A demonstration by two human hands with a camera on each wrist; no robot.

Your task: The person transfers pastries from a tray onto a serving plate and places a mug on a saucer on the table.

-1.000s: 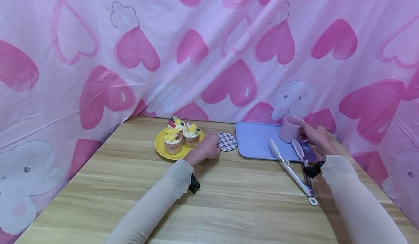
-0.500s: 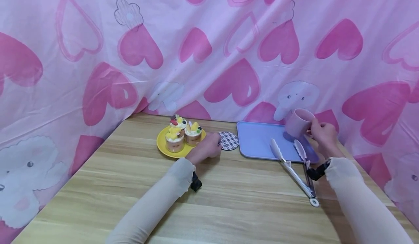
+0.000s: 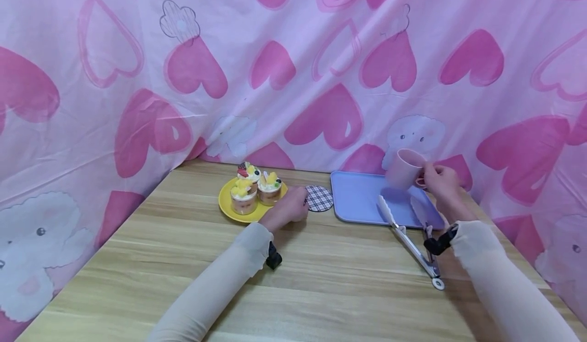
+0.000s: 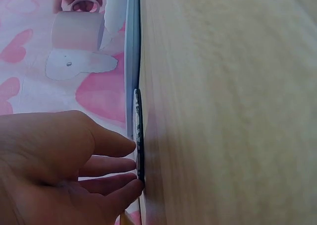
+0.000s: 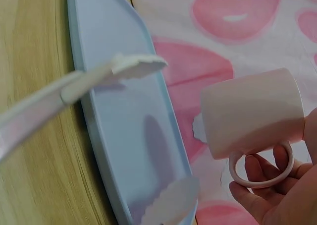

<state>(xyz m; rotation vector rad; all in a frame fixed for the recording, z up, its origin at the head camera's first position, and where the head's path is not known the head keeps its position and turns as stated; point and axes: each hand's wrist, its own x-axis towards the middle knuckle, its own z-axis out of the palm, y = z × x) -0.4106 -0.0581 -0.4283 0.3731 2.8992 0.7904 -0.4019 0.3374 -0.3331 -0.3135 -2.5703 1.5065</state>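
Observation:
A pale pink mug (image 3: 403, 169) hangs over the back right of a light blue tray (image 3: 357, 204), tilted in the head view. My right hand (image 3: 442, 184) grips it by its ring handle, fingers curled through and round the loop (image 5: 262, 178). A round black-and-white checked coaster (image 3: 319, 199) lies just left of the tray. My left hand (image 3: 291, 204) holds the coaster's near-left edge with its fingertips; in the left wrist view the coaster (image 4: 138, 136) shows edge-on under the thumb and fingers (image 4: 111, 188).
Metal tongs (image 3: 415, 250) with pale scalloped tips lie spread, tips over the tray's front edge, below my right wrist. Left of my left hand, a yellow plate (image 3: 224, 207) bears three fruit-topped dessert cups (image 3: 243, 202). A pink heart-patterned cloth (image 3: 321, 112) hangs behind the wooden table (image 3: 321, 291).
My right hand has lifted the mug off the tray, swung it a little right, then back left over the tray. The left hand has stayed at the coaster.

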